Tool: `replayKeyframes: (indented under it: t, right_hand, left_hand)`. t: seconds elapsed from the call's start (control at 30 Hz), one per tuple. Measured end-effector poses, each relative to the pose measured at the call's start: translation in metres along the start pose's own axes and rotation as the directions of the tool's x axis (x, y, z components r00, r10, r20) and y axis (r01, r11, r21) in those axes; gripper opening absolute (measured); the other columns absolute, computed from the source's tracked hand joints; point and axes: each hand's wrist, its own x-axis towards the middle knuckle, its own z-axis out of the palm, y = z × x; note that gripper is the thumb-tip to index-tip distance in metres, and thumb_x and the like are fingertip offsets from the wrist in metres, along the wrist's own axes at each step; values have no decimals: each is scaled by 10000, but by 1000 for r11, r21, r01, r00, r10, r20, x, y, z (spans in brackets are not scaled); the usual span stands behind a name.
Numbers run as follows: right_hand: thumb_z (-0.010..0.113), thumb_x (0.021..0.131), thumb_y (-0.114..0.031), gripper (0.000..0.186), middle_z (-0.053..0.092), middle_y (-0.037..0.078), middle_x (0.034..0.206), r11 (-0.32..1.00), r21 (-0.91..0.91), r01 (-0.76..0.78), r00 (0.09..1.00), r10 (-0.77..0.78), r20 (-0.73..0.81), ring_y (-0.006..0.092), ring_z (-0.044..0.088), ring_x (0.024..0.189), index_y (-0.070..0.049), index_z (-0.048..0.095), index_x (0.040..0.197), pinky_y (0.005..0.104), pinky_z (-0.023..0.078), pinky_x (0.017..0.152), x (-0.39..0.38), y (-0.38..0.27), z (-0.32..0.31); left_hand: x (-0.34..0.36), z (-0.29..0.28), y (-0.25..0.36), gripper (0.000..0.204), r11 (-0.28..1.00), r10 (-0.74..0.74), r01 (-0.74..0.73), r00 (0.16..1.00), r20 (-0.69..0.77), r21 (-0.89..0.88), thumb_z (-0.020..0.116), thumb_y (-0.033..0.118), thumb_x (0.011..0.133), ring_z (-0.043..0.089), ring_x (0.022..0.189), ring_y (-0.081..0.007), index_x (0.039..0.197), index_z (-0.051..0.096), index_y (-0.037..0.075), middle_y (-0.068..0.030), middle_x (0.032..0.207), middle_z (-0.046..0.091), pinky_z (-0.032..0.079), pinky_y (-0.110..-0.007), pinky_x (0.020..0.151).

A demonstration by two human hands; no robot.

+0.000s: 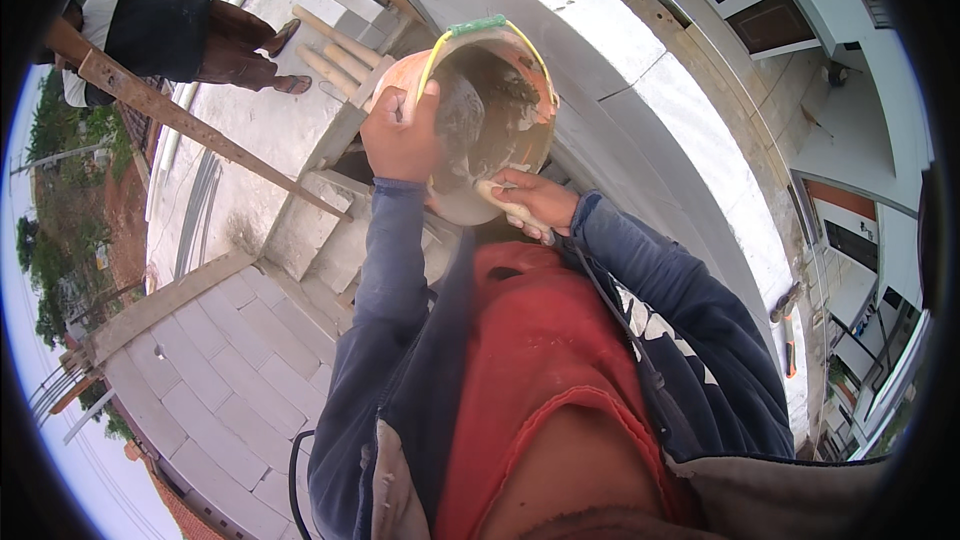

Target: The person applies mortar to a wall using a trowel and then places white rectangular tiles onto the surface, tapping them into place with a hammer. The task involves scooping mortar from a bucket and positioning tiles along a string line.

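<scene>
A tilted orange bucket (545,145), its inside smeared with grey mortar (510,100), stands in front of my body with its mouth facing me. My left hand (402,135) is closed on the bucket's left rim, thumb up near the yellow wire handle (431,58) with its green grip (477,26). In my right hand (540,202), at the lower rim, is the pale handle of a trowel (505,202). The trowel's blade reaches into the bucket and is hard to tell from the mortar around it.
A white block wall (640,90) curves along the right, with an orange-handled tool (790,355) on its top. A wooden pole (200,130) slants across the left. Another person (180,35) stands at the upper left. Below, at left, is a block wall (220,370).
</scene>
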Motion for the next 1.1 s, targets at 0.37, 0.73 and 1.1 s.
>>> replayKeyframes:
  t: [0.37, 0.73, 1.1]
  right_hand:
    - [561, 1105, -288, 370, 585, 52, 704, 904, 269, 331, 944, -318, -93, 98, 496, 405, -89, 503, 1410, 253, 394, 349, -160, -33, -32]
    - [582, 1054, -307, 418, 726, 168, 866, 446, -880, -162, 419, -776, -471, 320, 724, 711, -173, 563, 1450, 476, 555, 635, -127, -169, -88]
    - [587, 1016, -275, 444, 759, 180, 909, 188, -842, -506, 382, -827, -413, 381, 753, 814, -242, 598, 1458, 523, 600, 729, -133, -138, -62]
  left_hand:
    - [-43, 0, -61, 411, 907, -302, 226, 937, -175, -355, 723, 283, 1058, 412, 685, -64, 760, 510, 96, 51, 724, 480, 359, -270, 621]
    - [-66, 6, -98, 434, 936, -323, 281, 924, -203, -213, 755, 312, 1029, 454, 694, -95, 760, 531, 57, 24, 729, 514, 406, -300, 645]
    - [-45, -29, -128, 477, 955, -292, 294, 900, -322, -44, 731, 363, 1019, 502, 688, -165, 776, 568, -14, -63, 720, 566, 448, -379, 674]
